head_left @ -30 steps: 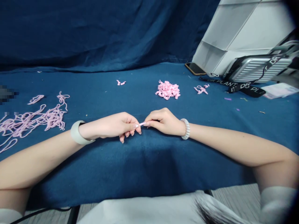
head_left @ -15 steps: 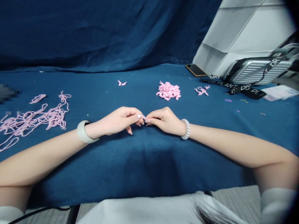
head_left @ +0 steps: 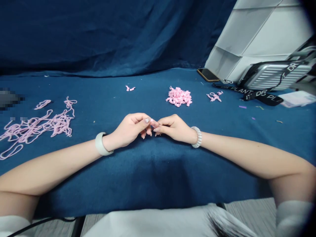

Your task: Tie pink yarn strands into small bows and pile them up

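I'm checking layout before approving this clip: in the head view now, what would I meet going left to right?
Yarn tangle → pale wristband → left hand → right hand → coiled bracelet → phone → silver case.

"What has been moved?"
"The left hand (head_left: 130, 128) has been turned, its wrist brought nearer the right hand (head_left: 175, 129)."
"And the yarn (head_left: 152, 120)?"
"It is held slightly farther up the view than a second ago."
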{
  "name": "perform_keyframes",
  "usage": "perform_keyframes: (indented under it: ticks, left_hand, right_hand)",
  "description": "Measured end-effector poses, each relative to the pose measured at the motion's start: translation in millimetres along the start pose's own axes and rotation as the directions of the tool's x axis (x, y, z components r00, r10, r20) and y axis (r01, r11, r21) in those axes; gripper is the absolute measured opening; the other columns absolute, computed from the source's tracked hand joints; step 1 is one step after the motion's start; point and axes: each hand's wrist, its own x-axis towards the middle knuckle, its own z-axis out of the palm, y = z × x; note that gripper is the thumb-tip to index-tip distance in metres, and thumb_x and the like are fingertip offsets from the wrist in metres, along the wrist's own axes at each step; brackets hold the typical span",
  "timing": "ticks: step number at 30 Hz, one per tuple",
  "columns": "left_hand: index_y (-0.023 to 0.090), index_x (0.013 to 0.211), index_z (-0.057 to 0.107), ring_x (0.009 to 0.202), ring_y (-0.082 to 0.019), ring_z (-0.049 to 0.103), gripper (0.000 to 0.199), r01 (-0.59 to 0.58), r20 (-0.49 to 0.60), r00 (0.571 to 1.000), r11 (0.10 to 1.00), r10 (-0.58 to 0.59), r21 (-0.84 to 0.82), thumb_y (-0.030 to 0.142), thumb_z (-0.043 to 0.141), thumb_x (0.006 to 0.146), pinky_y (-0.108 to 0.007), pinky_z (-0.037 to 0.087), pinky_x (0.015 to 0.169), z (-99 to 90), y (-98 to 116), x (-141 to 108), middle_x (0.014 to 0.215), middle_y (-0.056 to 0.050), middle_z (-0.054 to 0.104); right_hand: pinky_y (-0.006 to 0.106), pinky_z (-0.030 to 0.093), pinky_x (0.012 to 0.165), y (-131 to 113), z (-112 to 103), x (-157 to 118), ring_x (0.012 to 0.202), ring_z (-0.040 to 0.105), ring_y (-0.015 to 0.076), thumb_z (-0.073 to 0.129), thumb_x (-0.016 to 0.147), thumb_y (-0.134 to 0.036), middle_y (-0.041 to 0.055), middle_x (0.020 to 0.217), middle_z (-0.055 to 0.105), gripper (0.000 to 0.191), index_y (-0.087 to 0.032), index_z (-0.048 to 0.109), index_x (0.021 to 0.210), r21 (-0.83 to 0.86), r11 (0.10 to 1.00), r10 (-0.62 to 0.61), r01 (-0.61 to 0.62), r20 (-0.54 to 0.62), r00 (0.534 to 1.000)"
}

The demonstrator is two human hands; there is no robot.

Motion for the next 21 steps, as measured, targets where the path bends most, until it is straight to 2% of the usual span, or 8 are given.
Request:
perform_keyframes:
  ticks: [3,6,10,13,14,16,19,21]
  left_hand:
    - [0.012,0.083,0.067,0.051,-0.008,0.055,0.027,-0.026,-0.051,0.998,0.989,0.034,0.146,0.037,0.058,0.084,-0.018,0.046,0.047,-0.1,-0.9,-0.9,0.062,-0.002,0.063]
    - [0.014,0.09,0.069,0.064,-0.012,0.063,0.02,-0.158,-0.062,0.979,0.914,0.194,0.373,0.031,0.061,0.082,-0.019,0.049,0.052,-0.9,-1.3,-3.0,0.079,-0.006,0.07]
    - [0.017,0.092,0.072,0.088,-0.017,0.066,0.015,-0.401,0.01,0.848,0.628,0.53,0.667,0.019,0.062,0.08,-0.026,0.052,0.077,-2.1,-2.5,-3.4,0.096,-0.008,0.072]
    - [0.018,0.091,0.072,0.088,-0.017,0.066,0.017,-0.464,0.053,0.78,0.52,0.623,0.717,0.014,0.06,0.081,-0.028,0.051,0.082,-1.3,-1.6,-3.0,0.093,-0.006,0.073]
    - [0.018,0.089,0.073,0.088,-0.017,0.067,0.016,-0.451,0.032,0.787,0.54,0.616,0.711,0.015,0.06,0.081,-0.028,0.052,0.081,-0.4,-0.4,-3.2,0.093,-0.006,0.073]
    - [0.018,0.086,0.073,0.083,-0.017,0.066,0.013,-0.363,-0.064,0.848,0.663,0.527,0.655,0.017,0.061,0.08,-0.027,0.052,0.077,2.5,2.7,-3.9,0.09,-0.005,0.073]
    - [0.017,0.089,0.072,0.065,-0.014,0.063,0.015,-0.134,-0.204,0.952,0.907,0.23,0.398,0.024,0.066,0.078,-0.023,0.05,0.057,7.9,6.6,-4.2,0.078,-0.005,0.071]
    - [0.015,0.092,0.071,0.053,-0.01,0.057,0.021,-0.018,-0.221,0.974,0.985,0.056,0.169,0.027,0.069,0.075,-0.019,0.042,0.044,11.1,6.8,-3.2,0.07,-0.004,0.069]
  right_hand:
    - [0.02,0.047,0.065,1.6,-0.5,0.7,0.065,0.063,0.0101,0.056,0.085,-0.028,0.0019,0.071,0.069,0.019,-0.014,0.069,0.081,-0.013,0.999,-0.032,0.032,-0.009,0.999]
    - [0.021,0.047,0.066,2.8,-0.8,1.4,0.066,0.063,0.0105,0.055,0.086,-0.027,0.0019,0.072,0.069,0.02,-0.014,0.068,0.079,-0.073,0.996,-0.053,0.051,-0.016,0.998]
    - [0.02,0.046,0.067,2.5,-0.8,1.6,0.065,0.063,0.0101,0.053,0.087,-0.027,0.0023,0.07,0.069,0.023,-0.013,0.067,0.075,-0.103,0.991,-0.083,0.082,-0.013,0.996]
    - [0.021,0.047,0.067,1.3,-0.5,1.6,0.065,0.063,0.0107,0.054,0.087,-0.029,0.0033,0.07,0.07,0.024,-0.012,0.067,0.075,-0.097,0.993,-0.076,0.074,-0.014,0.997]
    - [0.022,0.047,0.067,0.9,-0.5,1.7,0.065,0.063,0.0109,0.054,0.087,-0.029,0.0034,0.07,0.07,0.024,-0.012,0.067,0.075,-0.094,0.993,-0.069,0.068,-0.016,0.997]
    - [0.022,0.047,0.066,-0.3,-0.5,1.8,0.065,0.063,0.0111,0.054,0.087,-0.029,0.0032,0.07,0.07,0.023,-0.013,0.067,0.075,-0.084,0.995,-0.059,0.057,-0.015,0.998]
    - [0.022,0.047,0.066,-2.2,-0.3,2.0,0.066,0.063,0.011,0.055,0.086,-0.027,0.0028,0.071,0.07,0.021,-0.013,0.067,0.075,-0.067,0.997,-0.042,0.041,-0.014,0.999]
    - [0.022,0.047,0.066,-3.2,0.0,2.1,0.066,0.063,0.0109,0.056,0.085,-0.025,0.0025,0.071,0.07,0.019,-0.013,0.067,0.075,-0.056,0.998,-0.035,0.035,-0.012,0.999]
